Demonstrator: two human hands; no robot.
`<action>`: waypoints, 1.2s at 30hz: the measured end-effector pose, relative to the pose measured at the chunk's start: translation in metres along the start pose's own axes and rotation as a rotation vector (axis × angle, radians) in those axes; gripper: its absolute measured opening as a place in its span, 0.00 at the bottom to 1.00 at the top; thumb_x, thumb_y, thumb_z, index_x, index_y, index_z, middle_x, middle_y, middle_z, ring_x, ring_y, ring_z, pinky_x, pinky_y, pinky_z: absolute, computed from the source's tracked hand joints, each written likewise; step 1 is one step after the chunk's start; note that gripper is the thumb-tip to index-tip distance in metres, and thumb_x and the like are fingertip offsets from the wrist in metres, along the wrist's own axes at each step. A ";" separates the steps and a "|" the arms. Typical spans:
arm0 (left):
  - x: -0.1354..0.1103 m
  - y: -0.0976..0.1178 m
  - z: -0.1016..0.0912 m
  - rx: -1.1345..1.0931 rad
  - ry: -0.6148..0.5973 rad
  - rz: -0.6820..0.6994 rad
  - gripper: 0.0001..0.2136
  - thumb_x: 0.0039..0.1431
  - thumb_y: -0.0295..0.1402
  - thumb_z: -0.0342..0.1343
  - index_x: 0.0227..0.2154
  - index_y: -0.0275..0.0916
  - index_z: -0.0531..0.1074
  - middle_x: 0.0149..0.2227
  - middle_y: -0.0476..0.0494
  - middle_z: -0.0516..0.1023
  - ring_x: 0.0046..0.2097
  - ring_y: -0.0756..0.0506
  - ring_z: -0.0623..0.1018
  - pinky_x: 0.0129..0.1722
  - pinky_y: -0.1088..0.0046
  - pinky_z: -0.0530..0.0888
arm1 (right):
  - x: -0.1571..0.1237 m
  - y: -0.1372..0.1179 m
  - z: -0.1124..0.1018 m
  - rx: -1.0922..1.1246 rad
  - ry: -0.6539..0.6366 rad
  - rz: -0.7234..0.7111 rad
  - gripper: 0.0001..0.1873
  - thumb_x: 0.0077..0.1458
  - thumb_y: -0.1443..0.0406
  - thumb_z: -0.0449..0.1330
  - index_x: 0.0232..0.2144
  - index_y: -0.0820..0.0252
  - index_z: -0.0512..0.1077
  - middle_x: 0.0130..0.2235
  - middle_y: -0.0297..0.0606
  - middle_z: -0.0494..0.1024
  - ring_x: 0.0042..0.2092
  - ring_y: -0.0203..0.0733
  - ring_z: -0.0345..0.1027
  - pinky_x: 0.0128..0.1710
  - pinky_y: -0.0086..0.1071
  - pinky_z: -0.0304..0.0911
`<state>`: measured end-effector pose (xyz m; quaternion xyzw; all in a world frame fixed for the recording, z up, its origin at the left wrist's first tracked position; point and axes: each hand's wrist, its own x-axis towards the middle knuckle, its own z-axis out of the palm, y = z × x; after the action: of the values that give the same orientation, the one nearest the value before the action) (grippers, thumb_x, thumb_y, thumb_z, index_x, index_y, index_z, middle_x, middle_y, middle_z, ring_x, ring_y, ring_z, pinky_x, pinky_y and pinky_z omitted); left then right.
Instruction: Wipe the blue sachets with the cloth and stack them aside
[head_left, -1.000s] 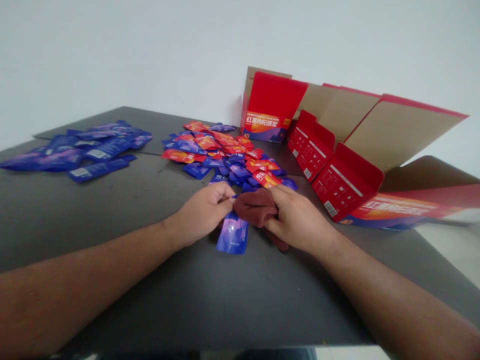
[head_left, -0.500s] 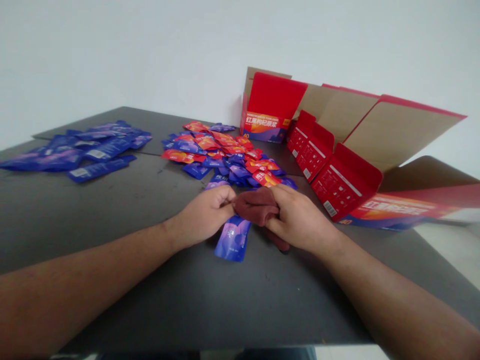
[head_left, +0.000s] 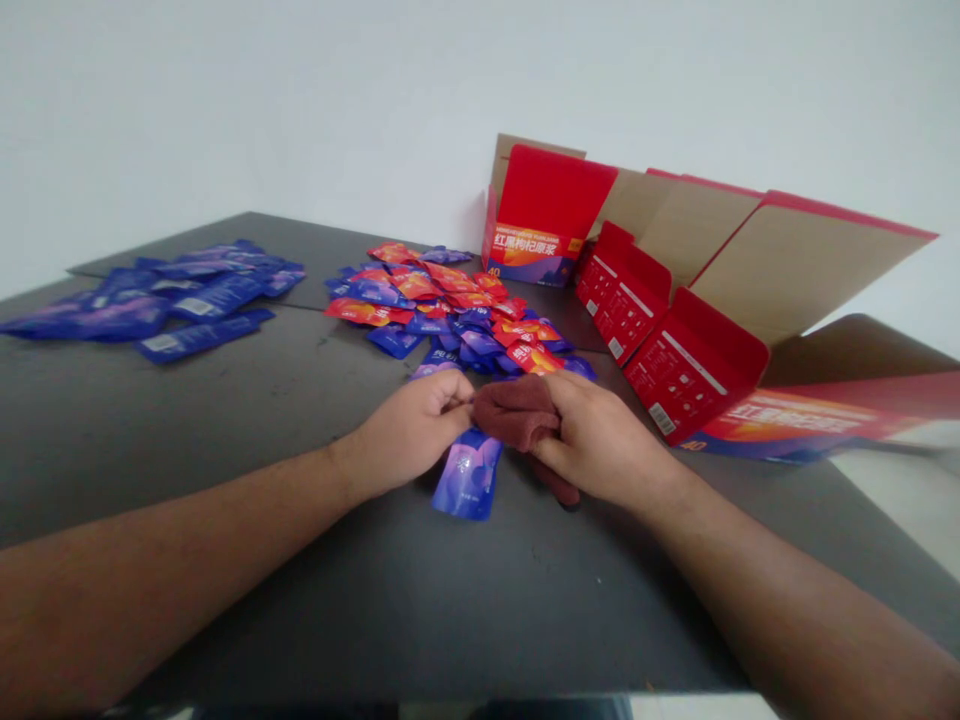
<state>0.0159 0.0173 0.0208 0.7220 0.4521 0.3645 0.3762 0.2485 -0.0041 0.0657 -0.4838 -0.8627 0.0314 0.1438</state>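
My left hand (head_left: 409,430) pinches the top edge of a purple-blue pouch (head_left: 469,478) that lies on the dark table (head_left: 300,560). My right hand (head_left: 600,440) is closed on a bunched dark red cloth (head_left: 517,410), which presses against the pouch's upper end. Both hands meet at the table's middle, just in front of a pile of red and blue pouches (head_left: 450,305).
A second spread of blue pouches (head_left: 161,300) lies at the far left. Open red cardboard boxes (head_left: 547,215) with brown flaps stand at the back right, and more flattened red boxes (head_left: 690,365) lie along the right edge. A white wall is behind.
The pouch slid a little toward me and tilted slightly under the cloth. Both hands stayed almost in place, the left fingers shifting on the pouch's top edge.
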 end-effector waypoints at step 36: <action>0.005 -0.002 0.001 0.003 0.072 -0.037 0.08 0.64 0.37 0.56 0.31 0.39 0.71 0.32 0.48 0.76 0.37 0.46 0.74 0.38 0.68 0.69 | -0.011 -0.023 0.003 -0.031 -0.147 -0.266 0.10 0.58 0.66 0.62 0.44 0.59 0.72 0.43 0.41 0.77 0.45 0.47 0.71 0.45 0.38 0.66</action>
<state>0.0181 0.0223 0.0199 0.7005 0.4791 0.3827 0.3650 0.2335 -0.0252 0.0651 -0.3637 -0.9278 0.0340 0.0758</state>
